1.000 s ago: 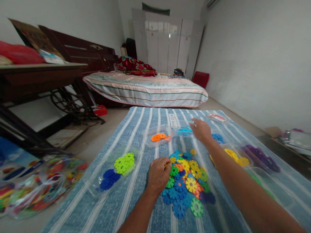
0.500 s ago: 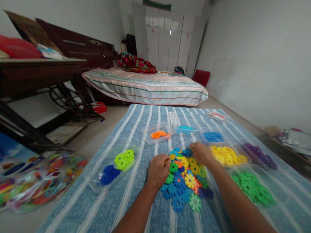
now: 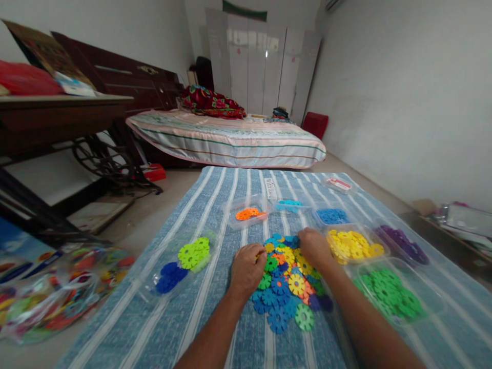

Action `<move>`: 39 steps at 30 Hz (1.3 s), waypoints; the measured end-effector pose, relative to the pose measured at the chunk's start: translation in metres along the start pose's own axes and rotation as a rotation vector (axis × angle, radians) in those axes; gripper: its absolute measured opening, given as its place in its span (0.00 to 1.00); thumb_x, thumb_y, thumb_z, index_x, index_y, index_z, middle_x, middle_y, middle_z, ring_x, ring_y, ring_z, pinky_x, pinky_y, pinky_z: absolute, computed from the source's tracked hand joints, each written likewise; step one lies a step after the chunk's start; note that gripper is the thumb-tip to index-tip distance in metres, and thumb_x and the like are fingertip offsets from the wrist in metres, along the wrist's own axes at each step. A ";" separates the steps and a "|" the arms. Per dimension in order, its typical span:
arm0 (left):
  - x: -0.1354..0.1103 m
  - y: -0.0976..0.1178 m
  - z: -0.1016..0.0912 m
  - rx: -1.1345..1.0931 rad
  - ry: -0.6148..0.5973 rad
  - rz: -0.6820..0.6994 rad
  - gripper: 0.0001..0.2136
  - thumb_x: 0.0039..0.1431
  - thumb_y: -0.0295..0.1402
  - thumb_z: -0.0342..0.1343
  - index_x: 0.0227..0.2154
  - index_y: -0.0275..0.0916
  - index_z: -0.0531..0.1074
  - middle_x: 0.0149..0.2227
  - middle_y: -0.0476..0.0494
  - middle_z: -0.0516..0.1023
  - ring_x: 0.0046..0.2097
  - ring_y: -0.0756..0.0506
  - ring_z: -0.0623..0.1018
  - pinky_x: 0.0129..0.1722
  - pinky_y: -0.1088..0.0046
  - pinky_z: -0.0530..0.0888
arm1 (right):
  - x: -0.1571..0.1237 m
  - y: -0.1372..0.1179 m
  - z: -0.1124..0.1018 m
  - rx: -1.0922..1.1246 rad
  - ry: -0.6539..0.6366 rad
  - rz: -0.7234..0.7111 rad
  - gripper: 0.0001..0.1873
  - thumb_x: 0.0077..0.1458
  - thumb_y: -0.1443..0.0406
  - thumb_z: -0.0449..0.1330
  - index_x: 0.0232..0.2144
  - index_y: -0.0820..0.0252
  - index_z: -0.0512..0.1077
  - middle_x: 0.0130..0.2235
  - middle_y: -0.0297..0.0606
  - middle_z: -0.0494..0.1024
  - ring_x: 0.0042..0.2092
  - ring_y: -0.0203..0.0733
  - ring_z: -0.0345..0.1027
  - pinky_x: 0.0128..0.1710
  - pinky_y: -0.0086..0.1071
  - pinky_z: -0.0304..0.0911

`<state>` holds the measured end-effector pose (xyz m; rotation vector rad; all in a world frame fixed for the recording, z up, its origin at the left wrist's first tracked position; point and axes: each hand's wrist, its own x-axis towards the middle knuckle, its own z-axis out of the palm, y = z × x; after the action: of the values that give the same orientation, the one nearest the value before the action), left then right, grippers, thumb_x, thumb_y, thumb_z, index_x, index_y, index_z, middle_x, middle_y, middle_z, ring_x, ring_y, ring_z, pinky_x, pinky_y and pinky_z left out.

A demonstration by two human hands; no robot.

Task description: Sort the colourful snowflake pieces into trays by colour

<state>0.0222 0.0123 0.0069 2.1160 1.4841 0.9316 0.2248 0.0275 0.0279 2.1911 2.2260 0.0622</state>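
A heap of notched plastic discs (image 3: 278,298) in mixed colours, like flower-shaped building pieces, lies on the striped cloth. On its left side is my left hand (image 3: 246,270), fingers curled in, with a bit of yellow disc (image 3: 259,255) showing at the fingertips. My right hand (image 3: 315,249) bends over the far right edge of the heap, its fingers closed and largely hidden from me. Near that hand stands a clear tub of yellow discs (image 3: 351,246). Behind the heap are tubs of orange discs (image 3: 249,213), light blue discs (image 3: 290,205) and blue discs (image 3: 332,216).
At the right stand tubs of green discs (image 3: 390,293) and purple discs (image 3: 402,243). A clear tray at the left holds lime discs (image 3: 194,253) and dark blue discs (image 3: 169,277). A closed clear box (image 3: 338,184) lies at the far edge; bagged pieces (image 3: 69,294) are beside the table.
My right hand has dipped slightly toward the heap and its fingers have drawn in. My left hand stays at the heap's left side. The whole view has shifted a little.
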 end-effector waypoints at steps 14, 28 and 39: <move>0.001 0.000 0.001 0.019 -0.007 0.013 0.09 0.54 0.32 0.46 0.28 0.40 0.72 0.34 0.47 0.77 0.40 0.47 0.73 0.45 0.69 0.67 | -0.048 0.047 -0.029 0.070 0.388 0.248 0.17 0.59 0.65 0.45 0.42 0.60 0.71 0.39 0.43 0.74 0.40 0.43 0.67 0.39 0.32 0.57; 0.002 -0.002 0.001 0.041 0.005 0.033 0.09 0.55 0.32 0.46 0.29 0.41 0.72 0.35 0.47 0.77 0.40 0.47 0.74 0.45 0.69 0.67 | 0.001 -0.011 -0.004 0.225 -0.013 -0.115 0.18 0.53 0.73 0.48 0.44 0.57 0.70 0.47 0.41 0.71 0.52 0.40 0.59 0.48 0.29 0.54; 0.001 0.001 -0.001 0.037 -0.002 0.018 0.09 0.54 0.31 0.46 0.28 0.40 0.72 0.33 0.47 0.77 0.39 0.47 0.74 0.43 0.70 0.67 | -0.002 -0.015 0.000 0.109 -0.029 -0.114 0.15 0.57 0.71 0.45 0.34 0.62 0.72 0.39 0.43 0.72 0.43 0.39 0.65 0.40 0.28 0.56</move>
<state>0.0223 0.0131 0.0087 2.1596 1.4947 0.9142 0.2097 0.0256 0.0276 2.0950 2.3870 -0.0945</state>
